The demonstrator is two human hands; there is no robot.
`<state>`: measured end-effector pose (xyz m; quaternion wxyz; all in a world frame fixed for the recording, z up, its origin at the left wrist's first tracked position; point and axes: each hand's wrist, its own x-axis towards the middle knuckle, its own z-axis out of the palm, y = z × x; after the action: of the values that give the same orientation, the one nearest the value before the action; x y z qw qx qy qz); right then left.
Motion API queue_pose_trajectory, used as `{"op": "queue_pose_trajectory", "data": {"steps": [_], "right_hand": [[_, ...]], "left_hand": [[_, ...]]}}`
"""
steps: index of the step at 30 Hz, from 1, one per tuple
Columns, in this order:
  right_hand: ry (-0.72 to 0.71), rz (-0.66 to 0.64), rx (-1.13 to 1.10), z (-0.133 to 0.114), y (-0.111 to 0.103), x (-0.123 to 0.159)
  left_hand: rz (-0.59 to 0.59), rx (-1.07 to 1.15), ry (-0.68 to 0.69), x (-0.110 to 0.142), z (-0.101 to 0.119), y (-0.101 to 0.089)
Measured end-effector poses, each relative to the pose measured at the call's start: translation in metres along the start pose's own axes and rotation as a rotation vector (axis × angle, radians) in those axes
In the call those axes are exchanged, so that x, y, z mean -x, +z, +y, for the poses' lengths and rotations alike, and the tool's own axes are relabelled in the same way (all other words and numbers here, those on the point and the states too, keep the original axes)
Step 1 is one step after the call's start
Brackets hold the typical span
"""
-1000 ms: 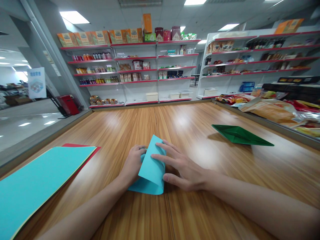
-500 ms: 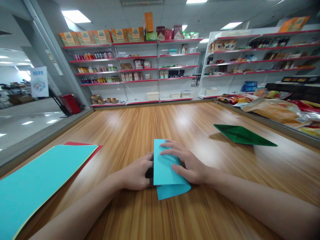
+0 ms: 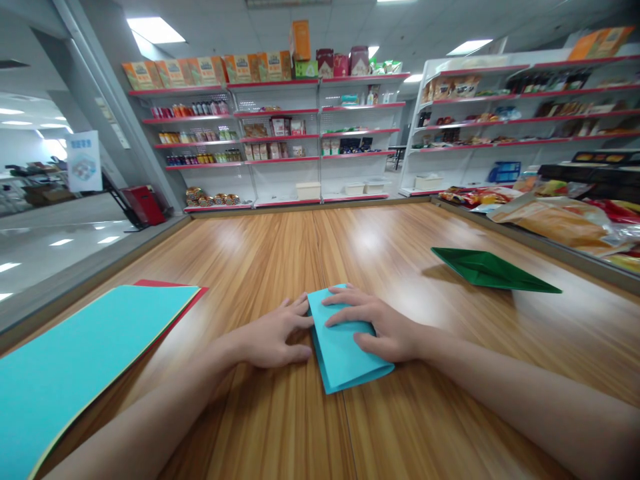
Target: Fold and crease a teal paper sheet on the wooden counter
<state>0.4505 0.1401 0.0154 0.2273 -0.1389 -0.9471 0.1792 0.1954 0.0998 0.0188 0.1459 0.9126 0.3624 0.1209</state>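
Note:
A light blue sheet of paper (image 3: 345,357), folded over on itself, lies in front of me on the wooden table (image 3: 270,427). Its rounded fold bulges on the right, and the loose edges meet on the left. My right hand (image 3: 380,327) rests on top of the paper with its fingers spread. Beside the left edges is my left hand (image 3: 280,337), flat on the table, fingers apart, with the fingertips at the paper's edge. Further right sits a folded dark green paper piece (image 3: 490,270), pointed at both ends.
A stack of coloured paper sheets (image 3: 95,347), light blue on top with red showing beneath, lies at the left. Snack bags (image 3: 560,220) fill a display past the table's right rim. Stocked store shelves (image 3: 270,117) stand behind the table.
The folded paper has turned, its near end swinging right, and its two layers now line up more closely. My left hand has come out from behind the paper's edge and lies flatter.

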Motion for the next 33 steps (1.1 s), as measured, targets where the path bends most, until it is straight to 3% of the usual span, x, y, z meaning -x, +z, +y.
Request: {"op": "queue_pose_trajectory", "data": {"steps": [2, 6, 9, 20, 26, 33], "right_hand": [[-0.002, -0.037, 0.03, 0.001, -0.001, 0.0], [-0.018, -0.086, 0.078, 0.0, -0.002, -0.001], [-0.023, -0.119, 0.105, -0.002, -0.003, -0.002], [-0.022, -0.221, 0.185, -0.005, -0.005, -0.003], [-0.047, -0.229, 0.197, -0.012, -0.003, -0.003], [0.02, -0.282, 0.297, -0.018, -0.002, -0.004]], "left_hand": [[0.05, 0.053, 0.027, -0.001, -0.009, 0.002], [0.353, 0.051, -0.04, -0.001, -0.021, 0.013], [0.446, 0.016, -0.008, 0.0, -0.023, 0.017], [0.414, -0.001, 0.075, 0.002, -0.024, 0.017], [0.252, -0.063, 0.164, -0.001, -0.018, 0.017], [0.24, -0.067, 0.157, -0.003, -0.016, 0.016]]}}
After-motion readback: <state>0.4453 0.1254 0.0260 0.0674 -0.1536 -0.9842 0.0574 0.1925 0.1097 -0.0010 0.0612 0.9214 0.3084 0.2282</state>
